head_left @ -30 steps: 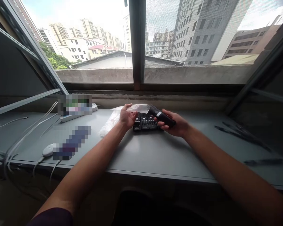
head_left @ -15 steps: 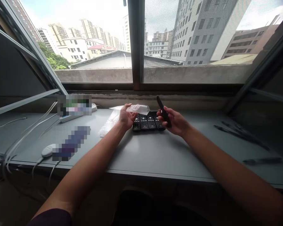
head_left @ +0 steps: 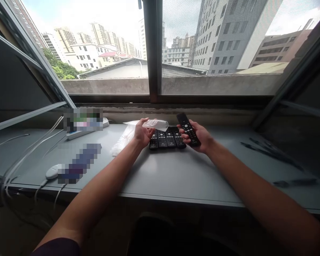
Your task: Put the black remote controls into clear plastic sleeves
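On the left of a grey desk (head_left: 160, 174), a white power strip (head_left: 105, 122) sits near the window wall, with a rounded white device (head_left: 52, 171) nearer the front edge. Further right is a pile of clear plastic bags (head_left: 122, 140), partly behind the left forearm.

The left hand (head_left: 142, 136) grasps a translucent plastic sleeve (head_left: 156, 124) between thumb and bent fingers. The sleeve stretches roughly crosswise, its free end pointing right; whether that end is open cannot be told. Below and behind it, black remote controls (head_left: 162, 140) lie side by side on the desk, four of them visible, long sides toward one another.

Right of the sleeve, and apart from it, the right hand (head_left: 202, 137) grips one black remote (head_left: 186, 126), fingers curled around its lower half. That remote slants from upper left to lower right, far end toward the window and sleeve, near end by the palm. The right hand is the nearer one, already on it; the left is across the gap. Dark cables (head_left: 272, 154) lie at far right.

Compared with half a second earlier, the gripped remote has turned from edge-on to show its buttons, while the sleeve is almost unchanged.
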